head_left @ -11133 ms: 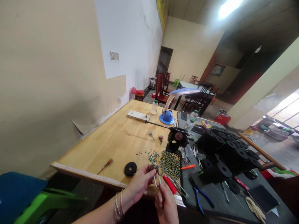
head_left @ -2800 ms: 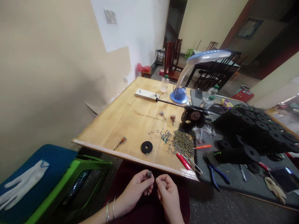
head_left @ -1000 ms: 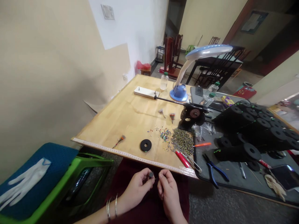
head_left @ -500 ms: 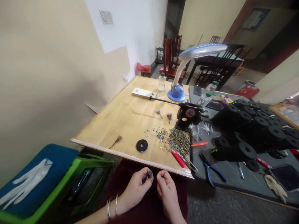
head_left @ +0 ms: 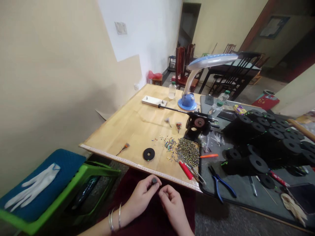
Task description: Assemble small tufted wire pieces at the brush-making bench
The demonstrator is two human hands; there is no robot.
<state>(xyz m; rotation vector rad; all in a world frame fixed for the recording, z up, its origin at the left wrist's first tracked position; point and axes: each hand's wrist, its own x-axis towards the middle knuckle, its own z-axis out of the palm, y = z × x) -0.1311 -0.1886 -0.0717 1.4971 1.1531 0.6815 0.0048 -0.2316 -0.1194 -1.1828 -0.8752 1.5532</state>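
Note:
Below the wooden table's [head_left: 137, 127] front edge, both hands meet over my lap. My left hand [head_left: 142, 196], with bangles on the wrist, pinches a small dark grey piece [head_left: 154, 180] between thumb and fingertips. My right hand [head_left: 171, 201] is curled just to its right, its fingertips pinched together close to the piece; whatever it holds is too thin to make out. On the table ahead lie a heap of striped beads [head_left: 188, 152], small coloured beads [head_left: 168, 144] and a black disc [head_left: 149, 154].
A black hand-crank winder [head_left: 197, 126] and a blue desk lamp [head_left: 188, 98] stand mid-table. Red-handled scissors [head_left: 188, 168], blue pliers [head_left: 220, 185] and stacked black spools [head_left: 261, 141] lie on the right mat. A white glove [head_left: 34, 186] rests on a blue-topped green stool at left.
The hands dropped from the table edge to my lap over eleven seconds. In the last second they stayed pinched together, shifting slightly left as the view drifted.

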